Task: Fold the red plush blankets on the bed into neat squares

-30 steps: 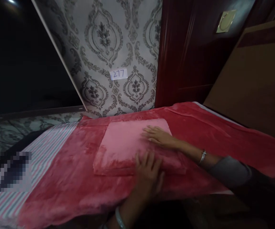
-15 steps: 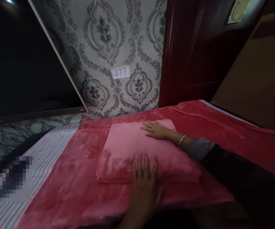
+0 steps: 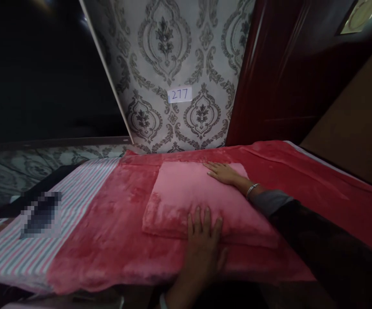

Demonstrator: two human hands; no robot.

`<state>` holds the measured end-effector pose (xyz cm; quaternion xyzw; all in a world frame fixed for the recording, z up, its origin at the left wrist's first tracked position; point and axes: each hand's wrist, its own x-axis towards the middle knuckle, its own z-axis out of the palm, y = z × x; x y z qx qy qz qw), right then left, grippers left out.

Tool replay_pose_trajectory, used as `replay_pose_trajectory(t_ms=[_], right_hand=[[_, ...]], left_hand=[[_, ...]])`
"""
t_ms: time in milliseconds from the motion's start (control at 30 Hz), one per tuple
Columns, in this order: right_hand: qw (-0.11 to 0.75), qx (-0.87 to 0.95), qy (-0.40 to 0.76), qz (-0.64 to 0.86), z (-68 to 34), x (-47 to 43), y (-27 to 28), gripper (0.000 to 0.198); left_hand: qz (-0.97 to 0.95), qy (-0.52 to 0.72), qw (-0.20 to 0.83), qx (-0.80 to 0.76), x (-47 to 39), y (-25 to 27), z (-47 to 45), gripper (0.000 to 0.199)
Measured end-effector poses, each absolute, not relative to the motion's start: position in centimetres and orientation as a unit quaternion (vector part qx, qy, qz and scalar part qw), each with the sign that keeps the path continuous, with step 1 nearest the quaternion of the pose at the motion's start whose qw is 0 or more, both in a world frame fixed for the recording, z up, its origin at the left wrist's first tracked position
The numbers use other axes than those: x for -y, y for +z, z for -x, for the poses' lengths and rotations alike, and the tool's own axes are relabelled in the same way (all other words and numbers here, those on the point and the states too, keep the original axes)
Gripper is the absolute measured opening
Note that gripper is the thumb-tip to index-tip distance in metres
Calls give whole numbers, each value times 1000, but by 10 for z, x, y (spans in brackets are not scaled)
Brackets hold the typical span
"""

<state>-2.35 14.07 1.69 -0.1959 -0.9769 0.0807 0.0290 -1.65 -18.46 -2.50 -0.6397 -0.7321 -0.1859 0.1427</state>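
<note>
A folded pink plush blanket (image 3: 182,184) lies flat in the middle of a red plush cover (image 3: 115,240). Its near edge shows stacked layers. My left hand (image 3: 203,244) rests on that near edge, fingers apart and pointing away from me. Toward the far right corner of the folded blanket, my right hand (image 3: 223,172) lies flat, fingers stretched out to the left. A silvery bracelet (image 3: 252,189) circles the right wrist. Neither hand grips anything.
A striped cloth (image 3: 79,193) lies left of the red cover, with a dark pixelated object (image 3: 41,214) on it. Behind stand a large black screen (image 3: 50,77), a patterned wall (image 3: 199,64) with a label (image 3: 179,94) reading 277, and a dark red door (image 3: 279,77). A brown panel (image 3: 356,120) rises at right.
My view has shifted left, so the scene sits further right. Both hands stay on the folded blanket in nearly the same places.
</note>
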Motion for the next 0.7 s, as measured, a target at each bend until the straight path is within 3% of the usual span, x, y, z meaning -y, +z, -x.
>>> replay_pose_trajectory(t_ms=[133,333,500,700], right_hand=[[-25,969,53,239,25,-120,40,64],[34,990,42,131,29,-41,53,60],[42,997,42,42,28,23,33,58],[89,995,6,49,25,40,13,56]], left_hand=[[644,-213,168,715,185,-29,15,75],[628,-256,226,700,195,-5,51,39],[522,-170,212,808,204,19,110,47],[514,-75,153,841,206,-2,124,60]])
